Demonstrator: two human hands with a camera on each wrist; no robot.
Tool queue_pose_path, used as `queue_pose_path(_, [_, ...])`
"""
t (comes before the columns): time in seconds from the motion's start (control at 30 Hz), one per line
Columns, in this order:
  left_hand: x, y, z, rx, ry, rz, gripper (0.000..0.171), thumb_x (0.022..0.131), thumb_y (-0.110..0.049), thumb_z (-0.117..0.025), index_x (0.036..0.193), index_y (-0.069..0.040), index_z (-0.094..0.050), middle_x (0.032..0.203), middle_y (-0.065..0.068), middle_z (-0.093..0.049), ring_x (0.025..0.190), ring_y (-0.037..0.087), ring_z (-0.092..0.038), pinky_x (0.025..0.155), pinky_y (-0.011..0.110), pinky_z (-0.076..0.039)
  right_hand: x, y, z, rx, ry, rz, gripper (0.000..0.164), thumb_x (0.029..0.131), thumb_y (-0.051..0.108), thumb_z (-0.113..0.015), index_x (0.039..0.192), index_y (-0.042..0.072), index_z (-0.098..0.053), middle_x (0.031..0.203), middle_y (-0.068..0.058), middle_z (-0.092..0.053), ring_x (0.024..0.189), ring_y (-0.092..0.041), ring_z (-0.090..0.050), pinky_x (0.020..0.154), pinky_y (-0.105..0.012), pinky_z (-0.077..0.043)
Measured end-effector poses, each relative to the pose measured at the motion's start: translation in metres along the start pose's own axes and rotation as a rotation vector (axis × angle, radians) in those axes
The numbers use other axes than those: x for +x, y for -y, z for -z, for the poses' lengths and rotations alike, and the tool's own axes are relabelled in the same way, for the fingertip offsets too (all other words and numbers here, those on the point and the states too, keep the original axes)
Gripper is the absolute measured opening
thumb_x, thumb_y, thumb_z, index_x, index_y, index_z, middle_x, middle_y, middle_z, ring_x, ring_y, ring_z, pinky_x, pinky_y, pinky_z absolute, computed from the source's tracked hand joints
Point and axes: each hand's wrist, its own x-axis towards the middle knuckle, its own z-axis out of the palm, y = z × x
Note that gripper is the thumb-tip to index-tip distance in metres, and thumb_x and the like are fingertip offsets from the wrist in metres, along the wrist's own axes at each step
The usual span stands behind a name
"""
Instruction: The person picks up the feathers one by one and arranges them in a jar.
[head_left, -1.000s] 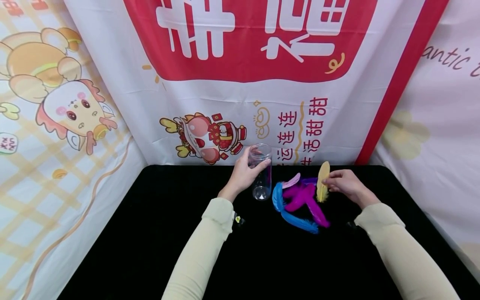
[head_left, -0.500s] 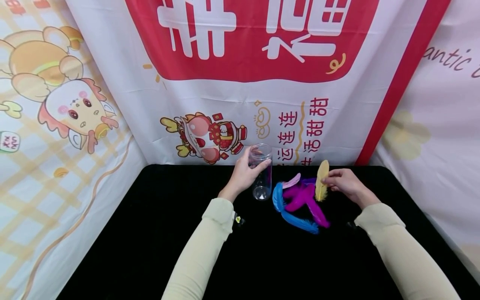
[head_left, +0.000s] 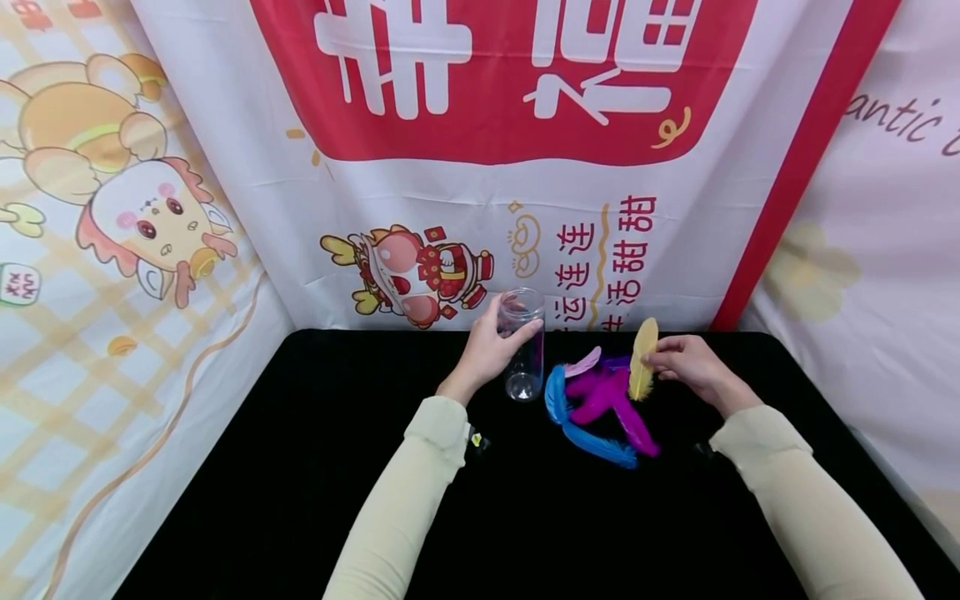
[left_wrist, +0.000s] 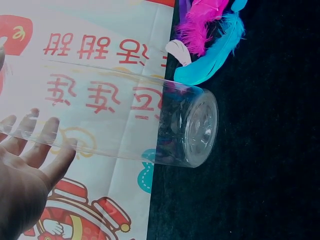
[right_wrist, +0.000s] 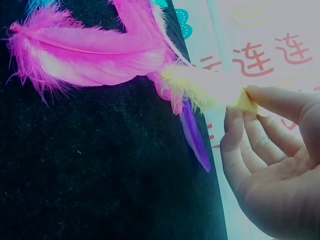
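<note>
Two pale cream sleeves, the left sleeve and the right sleeve, reach across a black-covered counter as a person works with both hands near its far edge. Beside the left cuff sits a small dark object with a yellow spot.

Nearest in a loose heap right of centre lie blue feathers, one curving along the heap's left side. Magenta feathers cross through the middle, overlapping one another.

Just left of the heap is a clear jar, mouth up, its round base toward the counter; whether it bears on the cloth is hard to tell. The left hand has its grip wrapped around the upper part, thumb across the right side.

At the heap's right, the right hand pinches a yellow feather between thumb and fingers, its fluffy end down.

A pale pink feather and a purple feather lie at the heap's far side. Beyond the counter hangs a white banner with a red panel, cartoon dragon and Chinese characters.
</note>
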Motion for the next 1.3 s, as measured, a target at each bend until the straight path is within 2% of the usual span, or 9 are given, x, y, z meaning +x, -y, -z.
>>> queue_pose_path(0.47, [0.0, 0.0, 0.0, -0.01, 0.003, -0.01, 0.069, 0.095, -0.048, -0.072, 0.148, -0.015, -0.043, 0.136, 0.013, -0.062, 0.12, 0.024, -0.062, 0.103, 0.044, -0.051, -0.003, 0.007, -0.001, 0.062, 0.019, 0.011, 0.037, 0.098, 0.009, -0.07, 0.123, -0.015, -0.056, 0.093, 0.0, -0.074, 0.084, -0.01, -0.07, 0.083, -0.033, -0.06])
queue_pose_path(0.63, [0.0, 0.0, 0.0, -0.017, 0.008, -0.01, 0.07, 0.095, -0.047, -0.072, 0.148, -0.012, -0.043, 0.137, 0.014, -0.061, 0.121, 0.025, -0.061, 0.104, 0.049, -0.05, -0.004, 0.012, 0.0, 0.054, 0.018, -0.009, 0.042, 0.098, 0.011, -0.07, 0.126, -0.016, -0.055, 0.096, -0.001, -0.074, 0.086, -0.01, -0.071, 0.087, -0.036, -0.059])
queue_pose_path(0.87, [0.0, 0.0, 0.001, -0.009, 0.008, -0.017, 0.074, 0.095, -0.047, -0.072, 0.15, -0.008, -0.042, 0.137, 0.015, -0.061, 0.12, 0.025, -0.061, 0.103, 0.046, -0.051, -0.005, 0.015, 0.0, 0.071, 0.017, 0.005, 0.039, 0.098, 0.011, -0.07, 0.125, -0.014, -0.057, 0.099, -0.004, -0.075, 0.087, -0.012, -0.072, 0.086, -0.036, -0.059])
queue_pose_path(1.13, [0.0, 0.001, 0.0, -0.037, 0.005, -0.034, 0.07, 0.095, -0.045, -0.073, 0.148, -0.009, -0.043, 0.136, 0.018, -0.061, 0.12, 0.028, -0.06, 0.105, 0.056, -0.047, -0.008, 0.021, -0.003, 0.069, 0.009, 0.01, 0.04, 0.098, 0.01, -0.07, 0.126, -0.015, -0.055, 0.097, -0.002, -0.075, 0.088, -0.012, -0.071, 0.088, -0.037, -0.059])
queue_pose_path(1.3, [0.001, 0.002, 0.0, -0.018, 0.007, -0.025, 0.072, 0.095, -0.046, -0.072, 0.149, -0.01, -0.042, 0.138, 0.018, -0.06, 0.121, 0.026, -0.06, 0.103, 0.051, -0.05, -0.009, 0.025, -0.004, 0.063, 0.011, 0.011, 0.043, 0.099, 0.012, -0.07, 0.127, -0.015, -0.054, 0.098, -0.002, -0.075, 0.089, -0.012, -0.071, 0.088, -0.036, -0.059])
